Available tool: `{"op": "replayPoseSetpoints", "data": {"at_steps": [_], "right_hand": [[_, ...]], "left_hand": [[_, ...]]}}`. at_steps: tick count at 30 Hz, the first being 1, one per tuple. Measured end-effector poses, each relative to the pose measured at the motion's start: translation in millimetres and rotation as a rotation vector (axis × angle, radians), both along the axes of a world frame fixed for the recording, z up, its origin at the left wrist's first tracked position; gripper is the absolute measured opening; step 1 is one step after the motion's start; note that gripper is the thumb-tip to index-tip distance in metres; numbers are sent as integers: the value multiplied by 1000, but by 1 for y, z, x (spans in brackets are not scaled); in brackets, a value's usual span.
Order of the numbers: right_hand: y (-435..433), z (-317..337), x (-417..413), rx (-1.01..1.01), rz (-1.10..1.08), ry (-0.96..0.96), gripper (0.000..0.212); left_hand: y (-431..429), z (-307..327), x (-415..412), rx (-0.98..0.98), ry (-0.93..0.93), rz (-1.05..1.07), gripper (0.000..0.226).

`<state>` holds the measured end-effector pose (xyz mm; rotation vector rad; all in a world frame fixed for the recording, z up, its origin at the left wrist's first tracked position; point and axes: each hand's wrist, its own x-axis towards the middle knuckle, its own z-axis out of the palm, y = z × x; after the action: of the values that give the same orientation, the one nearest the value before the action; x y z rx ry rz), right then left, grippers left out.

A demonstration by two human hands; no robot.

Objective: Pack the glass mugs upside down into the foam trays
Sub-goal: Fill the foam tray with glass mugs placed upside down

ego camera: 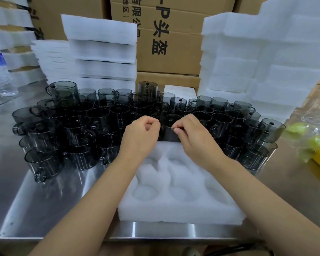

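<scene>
Steel worktop (44,209) crowded with mugs (78,126): your right hand (192,137) pinches one mug (169,133) by its rim, left hand (139,137) curled alongside, grip unclear, at the foam tray (174,209) edge, likely to flip it.

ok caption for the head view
Right hand pinching a glass mug, left hand beside it, at the far edge of an empty foam tray

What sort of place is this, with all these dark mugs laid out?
Probably a packing bench in a warehouse or factory: dozens of identical mugs crowd a steel table, foam trays are stacked behind them, and printed cartons are piled at the back.
</scene>
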<state>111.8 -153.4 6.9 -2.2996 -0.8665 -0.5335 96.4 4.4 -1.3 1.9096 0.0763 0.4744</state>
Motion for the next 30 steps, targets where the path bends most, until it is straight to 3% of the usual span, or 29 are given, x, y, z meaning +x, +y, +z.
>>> {"op": "replayPoseSetpoints", "data": {"at_steps": [4,8,10,13,17,21,30], "right_hand": [[2,2,-6,72,57,-152,10],[2,3,-9,99,106,-207,10],[2,2,-10,86,120,-196,9],[3,-2,-9,41,129,-223,15],[2,-4,-4,99,116,-222,45],[-1,-4,-4,106,148,-124,68],[1,-4,-1,-4,170,-170,75]], "left_hand": [[0,2,-1,-171,-23,-86,28],[5,4,-3,-304,-38,-224,19],[11,2,-4,-348,-49,-297,27],[22,-2,-8,-336,-66,-386,48],[26,-2,-12,-299,-100,-472,56],[29,-1,-12,-276,-98,-506,51],[37,-9,-9,-288,-112,-561,41]]}}
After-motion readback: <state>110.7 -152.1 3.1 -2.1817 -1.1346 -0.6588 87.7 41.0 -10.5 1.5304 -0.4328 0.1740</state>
